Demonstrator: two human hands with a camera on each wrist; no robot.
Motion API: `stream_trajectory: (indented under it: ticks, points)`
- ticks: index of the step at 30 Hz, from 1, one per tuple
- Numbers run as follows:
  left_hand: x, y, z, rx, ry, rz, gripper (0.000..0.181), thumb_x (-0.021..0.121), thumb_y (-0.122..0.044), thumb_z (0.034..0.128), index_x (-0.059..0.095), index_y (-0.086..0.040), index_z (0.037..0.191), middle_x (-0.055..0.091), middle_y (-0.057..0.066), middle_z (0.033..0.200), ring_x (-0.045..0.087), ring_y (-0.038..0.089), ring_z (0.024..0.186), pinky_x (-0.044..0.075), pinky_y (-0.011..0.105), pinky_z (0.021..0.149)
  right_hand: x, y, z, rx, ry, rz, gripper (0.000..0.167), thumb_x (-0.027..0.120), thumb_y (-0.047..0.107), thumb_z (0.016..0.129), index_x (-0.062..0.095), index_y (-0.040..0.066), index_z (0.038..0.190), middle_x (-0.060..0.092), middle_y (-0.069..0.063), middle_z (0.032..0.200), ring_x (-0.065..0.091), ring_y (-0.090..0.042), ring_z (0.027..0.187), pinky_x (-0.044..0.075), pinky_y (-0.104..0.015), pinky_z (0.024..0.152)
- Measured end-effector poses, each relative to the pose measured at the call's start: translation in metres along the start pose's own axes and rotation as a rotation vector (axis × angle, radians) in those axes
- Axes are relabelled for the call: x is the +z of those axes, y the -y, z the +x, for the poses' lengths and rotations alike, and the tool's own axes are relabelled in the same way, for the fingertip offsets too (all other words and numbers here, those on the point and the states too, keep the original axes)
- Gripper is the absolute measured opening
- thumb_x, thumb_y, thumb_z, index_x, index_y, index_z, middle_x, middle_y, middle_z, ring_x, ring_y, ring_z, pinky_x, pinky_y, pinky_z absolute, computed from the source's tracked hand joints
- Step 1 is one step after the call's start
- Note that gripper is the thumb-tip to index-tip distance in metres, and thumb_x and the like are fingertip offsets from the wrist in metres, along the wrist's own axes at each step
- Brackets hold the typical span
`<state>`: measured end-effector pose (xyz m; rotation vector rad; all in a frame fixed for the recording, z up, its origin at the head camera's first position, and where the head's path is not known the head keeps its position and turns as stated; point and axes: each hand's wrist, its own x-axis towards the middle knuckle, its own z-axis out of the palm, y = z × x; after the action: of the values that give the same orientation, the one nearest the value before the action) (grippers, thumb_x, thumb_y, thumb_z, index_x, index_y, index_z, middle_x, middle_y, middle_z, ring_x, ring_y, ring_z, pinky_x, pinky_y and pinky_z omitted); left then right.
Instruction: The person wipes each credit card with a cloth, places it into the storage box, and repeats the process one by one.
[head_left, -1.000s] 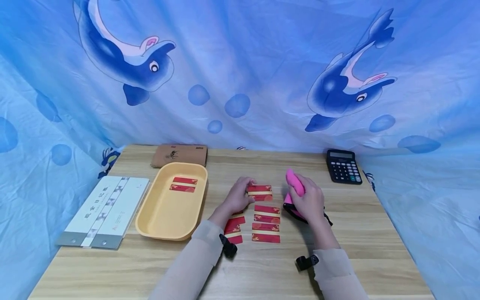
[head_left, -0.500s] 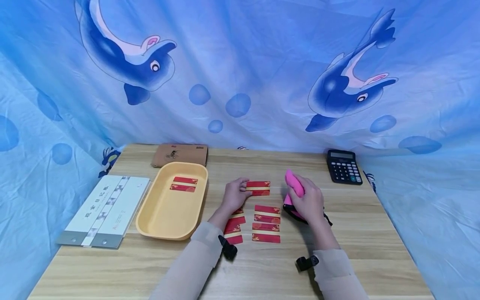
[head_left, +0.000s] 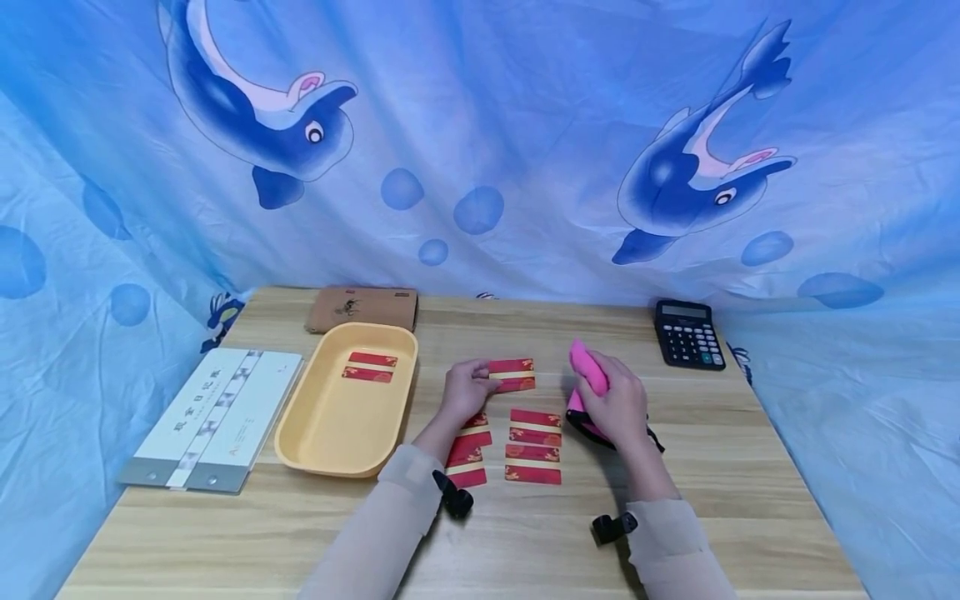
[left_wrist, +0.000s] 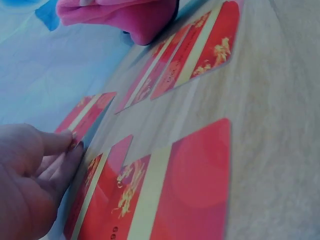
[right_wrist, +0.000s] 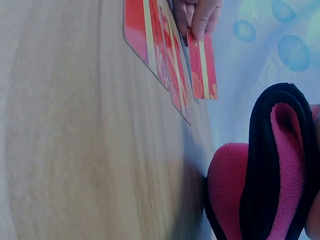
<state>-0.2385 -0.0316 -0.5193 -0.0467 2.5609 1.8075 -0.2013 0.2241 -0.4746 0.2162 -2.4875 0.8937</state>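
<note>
My left hand [head_left: 465,392] pinches a red card with a gold stripe [head_left: 513,376] between thumb and fingers, and in the left wrist view the card [left_wrist: 86,114] appears tilted up off the table. Two similar red cards [head_left: 536,427] lie one below the other to the right. Two more red cards [head_left: 467,471] overlap beside the left wrist, partly hidden by it. My right hand [head_left: 618,402] grips a folded pink cloth [head_left: 591,368] with black edging. The right wrist view shows the bunched cloth [right_wrist: 227,180] close up.
A yellow tray [head_left: 296,458] holding red cards [head_left: 367,375] stands to the left. Beyond it are a white ledger book [head_left: 213,417] and a brown wallet [head_left: 360,308]. A black calculator [head_left: 687,333] lies at the back right of the wooden table [head_left: 735,500].
My left hand has drawn the pinched card leftward and slightly away from me. The right hand with the cloth has stayed nearly still.
</note>
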Motion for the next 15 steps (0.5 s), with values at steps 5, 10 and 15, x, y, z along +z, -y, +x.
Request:
stream_trajectory:
  ticks: [5,10,15]
  points:
    - [0.002,-0.005,-0.005,0.070,0.041,0.122,0.050,0.073,-0.010,0.0944,0.056,0.003,0.140,0.067,0.020,0.127,0.068,0.029,0.112,0.058,0.039,0.093,-0.002,0.002,0.001,0.011,0.003,0.005,0.046,0.077,0.021,0.090,0.066,0.009,0.133,0.069,-0.015,0.122,0.066,-0.035,0.106,0.054,-0.054,0.089]
    - [0.003,-0.020,-0.014,0.135,0.035,0.257,0.051,0.069,-0.021,0.0982,0.055,0.001,0.142,0.061,0.018,0.137,0.057,0.032,0.128,0.049,0.045,0.107,-0.002,0.002,0.002,0.019,0.013,0.000,0.047,0.076,0.024,0.091,0.065,0.009,0.134,0.069,-0.015,0.122,0.065,-0.035,0.106,0.054,-0.053,0.089]
    - [-0.014,-0.050,-0.029,0.243,0.050,0.361,0.044,0.066,-0.028,0.1000,0.062,-0.005,0.137,0.063,0.013,0.135,0.055,0.031,0.129,0.046,0.047,0.109,-0.002,-0.001,0.000,0.022,0.009,-0.003,0.046,0.076,0.024,0.091,0.066,0.010,0.133,0.069,-0.014,0.121,0.066,-0.033,0.104,0.054,-0.052,0.087]
